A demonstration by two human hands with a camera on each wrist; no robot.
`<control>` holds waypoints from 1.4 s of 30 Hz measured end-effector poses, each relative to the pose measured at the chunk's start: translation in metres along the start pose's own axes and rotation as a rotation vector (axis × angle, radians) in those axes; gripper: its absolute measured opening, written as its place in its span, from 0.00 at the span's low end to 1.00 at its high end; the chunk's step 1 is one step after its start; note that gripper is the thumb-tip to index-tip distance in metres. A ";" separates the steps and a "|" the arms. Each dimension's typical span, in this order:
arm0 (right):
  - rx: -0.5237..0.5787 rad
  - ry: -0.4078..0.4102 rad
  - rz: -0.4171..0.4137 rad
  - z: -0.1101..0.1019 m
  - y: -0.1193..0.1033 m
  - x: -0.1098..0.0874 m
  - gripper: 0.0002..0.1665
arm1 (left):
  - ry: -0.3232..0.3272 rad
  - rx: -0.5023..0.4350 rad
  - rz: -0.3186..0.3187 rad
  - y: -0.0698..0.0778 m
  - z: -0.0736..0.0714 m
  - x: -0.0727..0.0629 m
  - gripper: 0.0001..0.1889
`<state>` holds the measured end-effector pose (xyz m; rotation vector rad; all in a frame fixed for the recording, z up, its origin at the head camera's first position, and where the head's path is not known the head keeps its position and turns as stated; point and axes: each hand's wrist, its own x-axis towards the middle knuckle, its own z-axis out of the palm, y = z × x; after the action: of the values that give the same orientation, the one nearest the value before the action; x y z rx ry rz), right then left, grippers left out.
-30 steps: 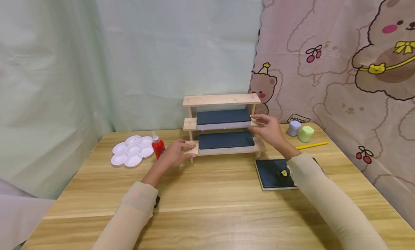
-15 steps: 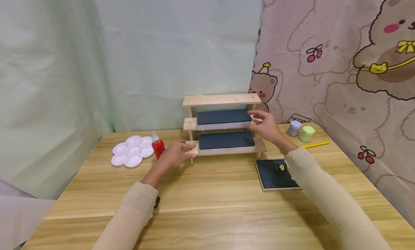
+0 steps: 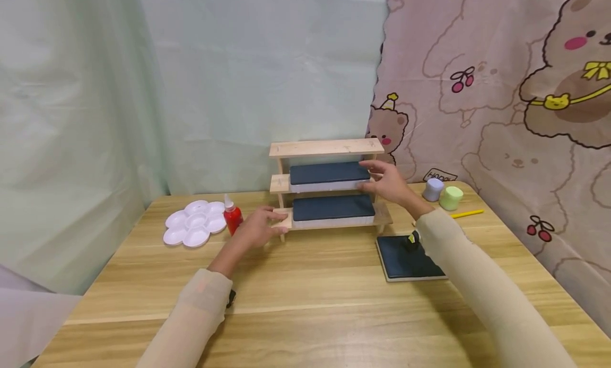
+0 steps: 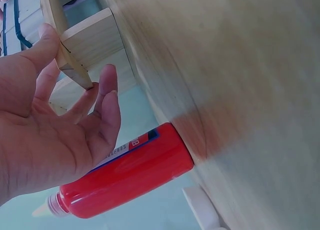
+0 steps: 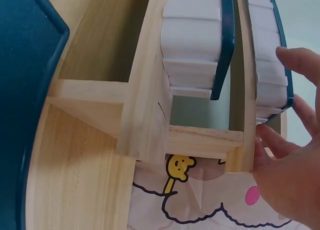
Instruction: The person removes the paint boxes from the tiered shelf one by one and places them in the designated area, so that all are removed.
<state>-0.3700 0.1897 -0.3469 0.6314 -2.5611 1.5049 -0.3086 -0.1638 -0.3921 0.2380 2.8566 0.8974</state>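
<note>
A three-tier wooden shelf [image 3: 326, 147] stands at the back of the table. My left hand [image 3: 258, 227] pinches the left end of its lowest board, thumb on one face and fingers on the other, as the left wrist view shows. On the middle board sits a white box with a dark blue lid [image 3: 329, 173]. My right hand [image 3: 387, 182] holds that box's right end, fingers at the lid and thumb low on the front. A similar white box with a dark blue lid [image 3: 334, 207] lies on the lowest board, and the top board bears nothing.
A red squeeze bottle [image 3: 233, 218] stands beside my left hand, near a white flower-shaped palette [image 3: 195, 222]. Another blue-lidded box [image 3: 406, 259] lies front right, partly under my sleeve. A purple jar [image 3: 433, 189], a green jar [image 3: 451, 198] and a yellow pencil [image 3: 468, 214] are farther right.
My right hand has moved slightly left, from the end of the middle board onto the end of the upper box. My left hand has kept its grip on the lowest board.
</note>
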 end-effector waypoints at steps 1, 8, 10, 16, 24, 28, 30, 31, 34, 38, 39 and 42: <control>-0.002 -0.010 0.001 -0.001 0.000 0.001 0.36 | 0.001 -0.001 0.003 0.000 0.000 0.000 0.26; -0.019 -0.051 0.012 -0.001 0.000 0.006 0.37 | 0.003 -0.004 0.003 -0.002 0.001 0.001 0.26; -0.041 -0.061 0.007 0.000 0.000 0.007 0.37 | 0.003 -0.004 0.001 -0.001 0.001 0.000 0.26; -0.130 -0.076 -0.026 0.001 0.002 0.011 0.34 | 0.004 0.004 0.004 -0.003 -0.001 -0.001 0.26; -0.051 -0.081 -0.032 -0.001 0.001 0.009 0.32 | 0.003 -0.006 0.008 -0.002 -0.002 -0.002 0.26; -0.036 -0.075 -0.023 -0.003 0.002 0.008 0.32 | 0.000 -0.008 0.014 0.000 -0.002 -0.003 0.26; -0.043 -0.073 -0.016 -0.004 0.001 0.008 0.31 | 0.001 -0.005 0.020 -0.001 -0.001 -0.003 0.26; -0.045 -0.073 -0.014 -0.004 0.001 0.008 0.32 | 0.001 -0.004 0.021 -0.001 -0.001 -0.003 0.26; -0.060 -0.086 -0.005 -0.004 0.001 0.010 0.33 | 0.003 -0.002 0.023 -0.002 -0.001 -0.002 0.26; -0.082 -0.112 0.012 -0.002 0.001 0.013 0.35 | 0.006 -0.004 0.022 -0.003 -0.001 -0.003 0.26; -0.089 -0.114 0.017 -0.002 0.001 0.013 0.36 | 0.007 -0.004 0.026 -0.003 0.000 -0.003 0.26; -0.108 -0.113 0.022 -0.001 0.001 0.013 0.36 | 0.007 -0.007 0.031 -0.003 -0.001 -0.003 0.26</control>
<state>-0.3817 0.1871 -0.3431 0.6958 -2.7200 1.3637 -0.3061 -0.1673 -0.3933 0.2802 2.8630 0.9150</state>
